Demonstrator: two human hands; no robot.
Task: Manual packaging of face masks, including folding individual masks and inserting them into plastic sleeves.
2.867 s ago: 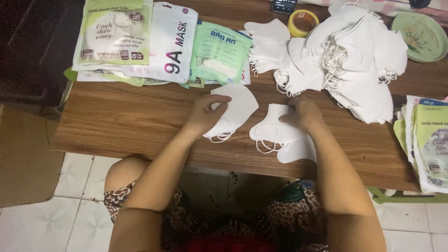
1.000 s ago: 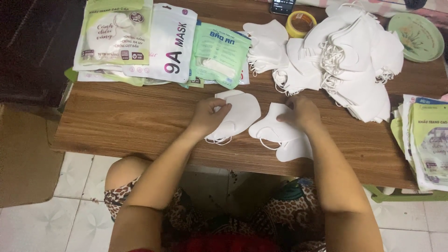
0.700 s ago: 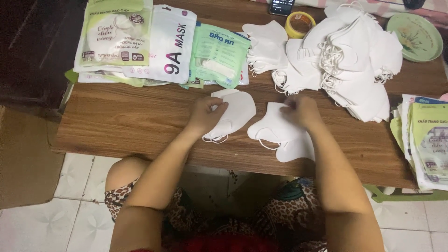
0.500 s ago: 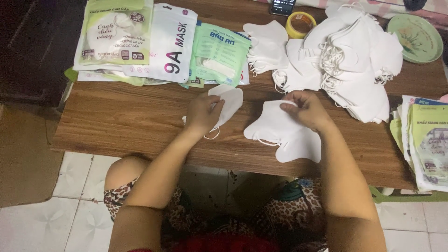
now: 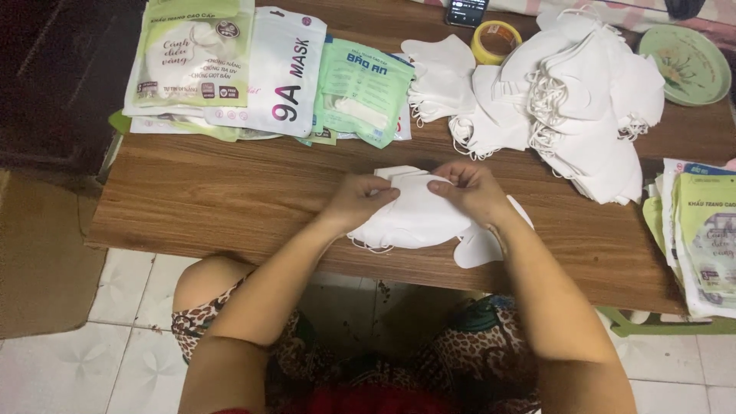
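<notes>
Right at the near edge of the desk (image 5: 230, 192), a small stack of white face masks (image 5: 418, 218) lies flat, with one more white mask (image 5: 479, 247) poking out beneath it on the right. Both hands close on the stack's top edge: the left hand (image 5: 360, 201) pinches it from the left, the right hand (image 5: 468, 188) from the right, fingers curled tight on the fabric. Farther back, a big loose heap of white masks (image 5: 567, 100) spreads across the right half of the brown wood-grain top, beside a yellow tape roll (image 5: 495, 40) and a green round dish (image 5: 685, 54). Printed mask packets (image 5: 261, 69) in green and white fan out at back left, and another packet pile (image 5: 701, 230) sits at the right edge. Below, pale floor tiles (image 5: 92, 360) show, with dark furniture at far left.
</notes>
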